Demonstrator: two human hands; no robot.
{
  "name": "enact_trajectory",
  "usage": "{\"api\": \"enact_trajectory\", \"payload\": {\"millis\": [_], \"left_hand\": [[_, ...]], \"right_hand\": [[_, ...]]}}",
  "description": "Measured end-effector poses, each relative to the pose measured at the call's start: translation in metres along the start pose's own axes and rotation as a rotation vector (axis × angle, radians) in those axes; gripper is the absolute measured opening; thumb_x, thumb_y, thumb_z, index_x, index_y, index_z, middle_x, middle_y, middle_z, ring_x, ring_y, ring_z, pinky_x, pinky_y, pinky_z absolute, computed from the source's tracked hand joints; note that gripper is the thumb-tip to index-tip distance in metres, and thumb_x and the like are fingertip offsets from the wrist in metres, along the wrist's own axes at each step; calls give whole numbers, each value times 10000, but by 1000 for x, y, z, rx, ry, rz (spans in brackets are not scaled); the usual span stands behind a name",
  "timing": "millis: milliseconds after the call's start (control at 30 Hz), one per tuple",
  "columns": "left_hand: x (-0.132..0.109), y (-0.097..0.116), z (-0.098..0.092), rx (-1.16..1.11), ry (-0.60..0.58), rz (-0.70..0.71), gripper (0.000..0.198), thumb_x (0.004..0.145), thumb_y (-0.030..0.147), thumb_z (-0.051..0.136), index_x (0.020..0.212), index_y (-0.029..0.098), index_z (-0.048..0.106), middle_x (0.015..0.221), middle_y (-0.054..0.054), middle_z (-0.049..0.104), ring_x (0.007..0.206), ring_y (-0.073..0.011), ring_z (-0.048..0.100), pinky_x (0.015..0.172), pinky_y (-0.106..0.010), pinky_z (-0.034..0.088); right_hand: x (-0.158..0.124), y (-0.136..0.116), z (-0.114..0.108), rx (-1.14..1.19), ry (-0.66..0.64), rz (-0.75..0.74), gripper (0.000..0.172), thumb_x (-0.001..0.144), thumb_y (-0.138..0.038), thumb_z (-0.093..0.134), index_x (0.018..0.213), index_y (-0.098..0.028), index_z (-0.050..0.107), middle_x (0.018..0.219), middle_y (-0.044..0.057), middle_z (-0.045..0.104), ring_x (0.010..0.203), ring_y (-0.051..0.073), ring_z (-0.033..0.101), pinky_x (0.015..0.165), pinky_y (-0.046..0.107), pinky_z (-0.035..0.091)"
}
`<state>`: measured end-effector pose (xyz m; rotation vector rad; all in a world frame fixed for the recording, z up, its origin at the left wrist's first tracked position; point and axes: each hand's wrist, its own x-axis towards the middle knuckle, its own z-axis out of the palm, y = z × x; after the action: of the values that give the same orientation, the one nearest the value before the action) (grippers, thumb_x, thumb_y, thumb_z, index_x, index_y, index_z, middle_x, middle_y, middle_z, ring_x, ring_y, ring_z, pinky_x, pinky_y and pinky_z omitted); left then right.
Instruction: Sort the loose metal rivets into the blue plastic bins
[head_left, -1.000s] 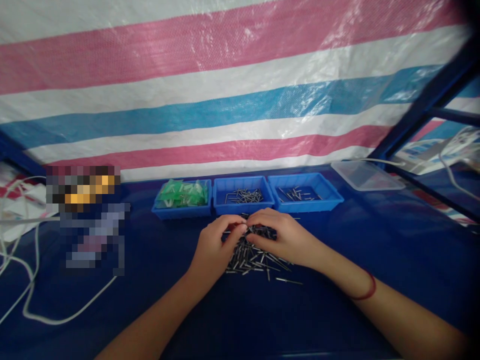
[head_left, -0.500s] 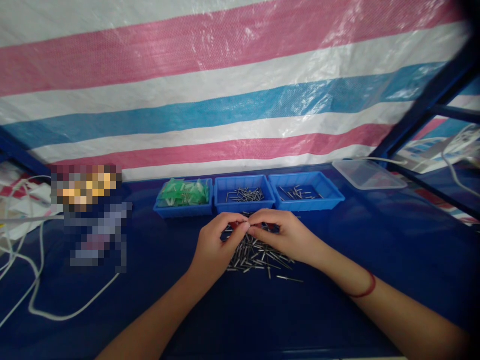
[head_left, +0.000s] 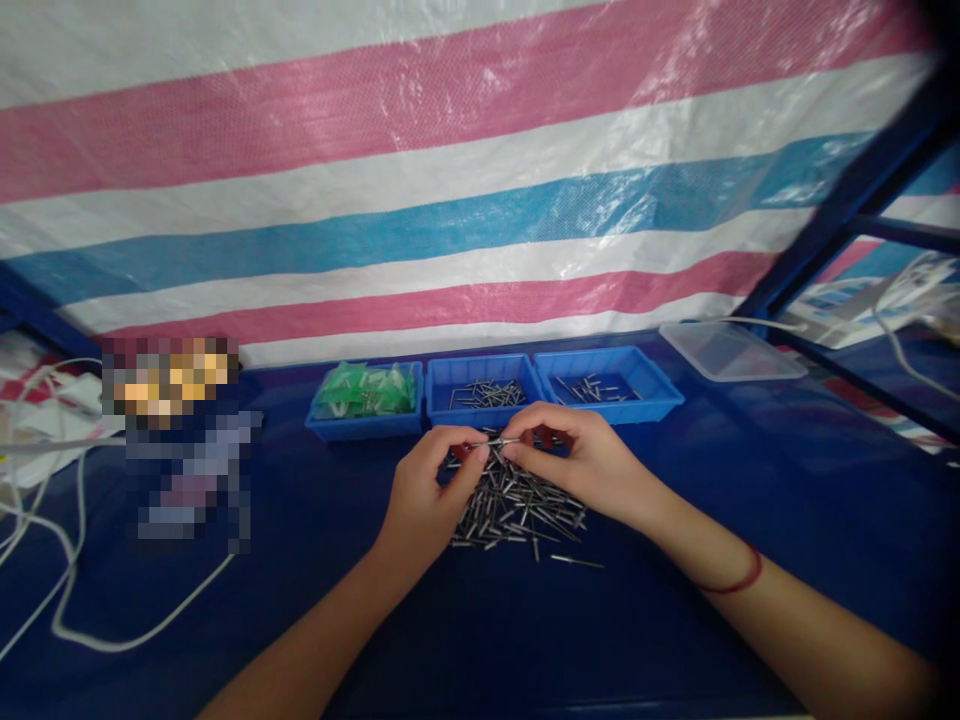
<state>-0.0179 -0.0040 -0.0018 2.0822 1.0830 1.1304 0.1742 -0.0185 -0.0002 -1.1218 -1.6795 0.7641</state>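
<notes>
A pop rivet (head_left: 495, 442) lies level between my two hands, its ends pinched in the fingertips. My left hand (head_left: 439, 485) grips one end between thumb and forefinger. The other end is in the pinch of my right hand (head_left: 592, 460). Below and behind the hands spreads a pile of pop rivets (head_left: 517, 505) on the dark blue table, partly hidden by the fingers. One loose rivet (head_left: 576, 562) lies at the pile's near edge.
Behind the pile stand three blue trays: the left tray (head_left: 364, 430) with green packets (head_left: 367, 388), the middle (head_left: 480, 412) and right (head_left: 622, 412) with loose rivets. A clear plastic lid (head_left: 735, 352) lies at back right, white cables (head_left: 112, 640) at left. A striped sheet (head_left: 450, 220) hangs behind.
My fingertips were touching and have moved slightly apart, my right hand going up and to the right. The rivet now shows between them.
</notes>
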Motion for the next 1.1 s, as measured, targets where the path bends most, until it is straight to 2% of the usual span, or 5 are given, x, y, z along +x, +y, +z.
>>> {"api": "enact_trajectory", "payload": {"millis": [300, 433, 700, 900, 1100], "left_hand": [[-1, -1, 1, 30, -66, -34, 120, 885, 264, 556, 911, 193, 650, 873, -20, 688, 774, -147, 601, 748, -263, 472], [-2, -3, 2, 76, -124, 17, 129, 905, 269, 538, 925, 192, 640, 901, -31, 677, 841, -158, 610, 786, -277, 462], [-2, -10, 0, 431, -320, 164, 205, 896, 197, 524, 1040, 223, 668, 1057, -57, 669, 973, -215, 584, 792, -354, 388], [-3, -14, 0, 543, -399, 192, 221, 917, 202, 515, 1049, 261, 682, 1054, -41, 663, 924, -197, 566, 764, -348, 356], [-3, -16, -1, 539, -415, 184, 184, 916, 295, 545, 1024, 264, 691, 1077, -34, 652, 936, -202, 561, 777, -349, 346]], "right_hand": [[-1, -3, -2, 18, 16, -31, 183, 806, -392, 666, 834, -211, 682, 811, 31, 667, 707, 147, 570, 639, 316, 459], [2, -3, -10, -56, 39, -47, 208, 840, -406, 622, 812, -205, 669, 814, 39, 680, 732, 158, 591, 644, 306, 468], [15, 18, -65, -663, 462, -69, 183, 869, -335, 561, 829, -188, 663, 787, 59, 679, 690, 178, 598, 651, 310, 454], [15, 44, -75, -975, 377, -3, 237, 852, -340, 547, 927, -161, 683, 830, 95, 702, 753, 239, 632, 690, 354, 464], [13, 31, -60, -950, 328, -76, 229, 869, -329, 522, 922, -174, 683, 875, 91, 720, 803, 258, 643, 762, 397, 471]]}}
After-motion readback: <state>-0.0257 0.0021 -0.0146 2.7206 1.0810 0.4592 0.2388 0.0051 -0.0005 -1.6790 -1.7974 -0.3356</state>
